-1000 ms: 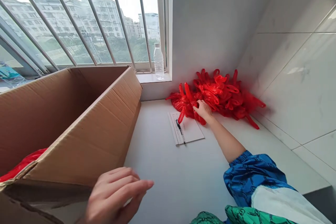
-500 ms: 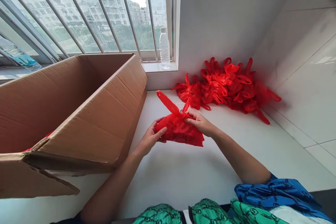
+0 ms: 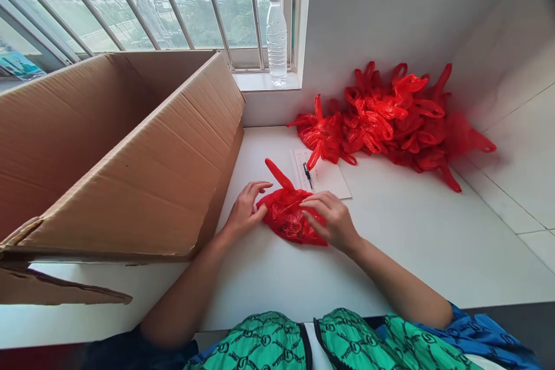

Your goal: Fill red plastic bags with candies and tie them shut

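A red plastic bag (image 3: 288, 222) lies on the white tabletop in front of me, one loop handle sticking up toward the back left. Its contents are hidden, though a round patterned shape shows faintly through the film. My left hand (image 3: 246, 208) is at the bag's left edge, thumb and fingers apart. Over the bag's right side is my right hand (image 3: 332, 219), its fingers curved and spread, the tips at the plastic. Just behind the bag, a black pen (image 3: 307, 176) rests on a sheet of white paper (image 3: 332, 179).
To the left stands a large open cardboard box (image 3: 143, 167), its flap jutting toward me. Several tied red bags (image 3: 390, 115) are heaped against the wall at the back right. A clear water bottle (image 3: 276, 40) stands on the windowsill (image 3: 260, 81) by the barred window.
The red bag has gone from being held up in both hands to lying on the table. Both hands have loosened, and my view has tilted down, showing the paper and pen.
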Demonstrator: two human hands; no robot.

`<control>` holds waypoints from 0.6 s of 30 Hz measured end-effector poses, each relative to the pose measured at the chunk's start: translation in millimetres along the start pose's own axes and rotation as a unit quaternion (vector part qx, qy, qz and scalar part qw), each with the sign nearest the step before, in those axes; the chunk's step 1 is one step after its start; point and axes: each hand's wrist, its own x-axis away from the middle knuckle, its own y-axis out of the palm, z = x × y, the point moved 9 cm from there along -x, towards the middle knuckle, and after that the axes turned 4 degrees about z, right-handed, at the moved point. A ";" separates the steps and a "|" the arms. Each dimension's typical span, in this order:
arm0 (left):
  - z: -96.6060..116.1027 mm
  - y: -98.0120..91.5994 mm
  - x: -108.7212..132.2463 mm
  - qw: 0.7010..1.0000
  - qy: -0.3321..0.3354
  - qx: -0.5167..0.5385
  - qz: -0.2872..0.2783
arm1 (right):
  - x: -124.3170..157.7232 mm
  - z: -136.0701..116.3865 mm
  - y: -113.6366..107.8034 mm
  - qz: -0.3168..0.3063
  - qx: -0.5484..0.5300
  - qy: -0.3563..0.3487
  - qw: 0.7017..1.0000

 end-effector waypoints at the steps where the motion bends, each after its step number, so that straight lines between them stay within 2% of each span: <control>1: 5.1 3.6 1.0 0.999 0.030 -0.016 -0.002 | 3.6 -6.6 11.1 -0.029 0.006 -0.016 0.999; 4: 13.3 29.7 7.8 0.991 0.098 -0.074 -0.058 | 17.8 -12.8 46.1 -0.112 0.061 -0.038 0.991; 6: 9.3 49.2 13.3 0.982 0.106 -0.115 -0.110 | 26.8 -9.1 63.2 -0.144 0.096 -0.039 0.984; 8: 2.7 60.9 17.1 0.974 0.097 -0.146 -0.145 | 33.3 -4.2 73.0 -0.160 0.110 -0.038 0.980; 11: -2.3 64.7 18.9 0.968 0.086 -0.167 -0.166 | 37.9 0.7 78.5 -0.178 0.112 -0.033 0.977; 18: -3.9 64.0 18.1 0.966 0.081 -0.177 -0.167 | 38.0 2.1 80.2 -0.205 0.121 -0.016 0.971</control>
